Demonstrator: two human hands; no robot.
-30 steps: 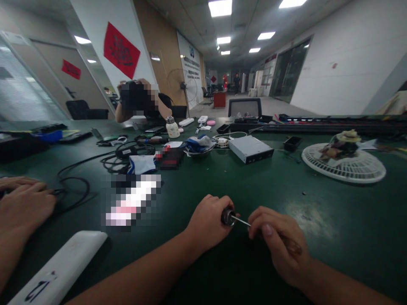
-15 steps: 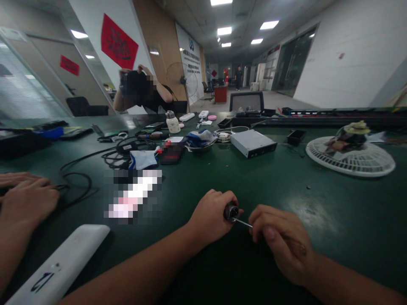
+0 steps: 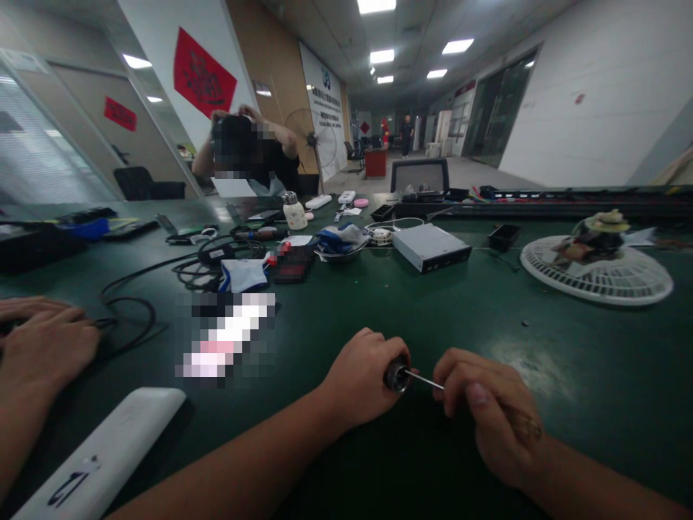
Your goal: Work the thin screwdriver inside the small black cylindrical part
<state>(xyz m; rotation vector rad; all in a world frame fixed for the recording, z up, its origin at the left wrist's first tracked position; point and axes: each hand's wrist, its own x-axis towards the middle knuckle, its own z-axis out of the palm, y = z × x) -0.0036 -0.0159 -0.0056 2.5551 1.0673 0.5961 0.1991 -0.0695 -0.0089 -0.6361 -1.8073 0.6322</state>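
Observation:
Near the middle of the green table (image 3: 346, 303), my left hand (image 3: 365, 375) is closed around a small dark cylindrical part (image 3: 397, 375), its round open end facing right. My right hand (image 3: 490, 412) grips a screwdriver with a thin metal shaft (image 3: 425, 379) and an amber-looking handle (image 3: 528, 425), mostly covered by the fingers. The shaft's tip is at the open end of the part; whether it touches inside cannot be made out.
A co-worker's hand (image 3: 51, 347) rests at the left by a black cable (image 3: 146, 318). Nearby lies a white case (image 3: 116, 448). Farther back are a grey disc drive (image 3: 430, 245), a cloth-filled bowl (image 3: 341, 242) and a white fan grille (image 3: 595, 278).
Both my hands have shifted slightly right. The dark part's open end has turned a little, and the screwdriver has moved right with my right hand.

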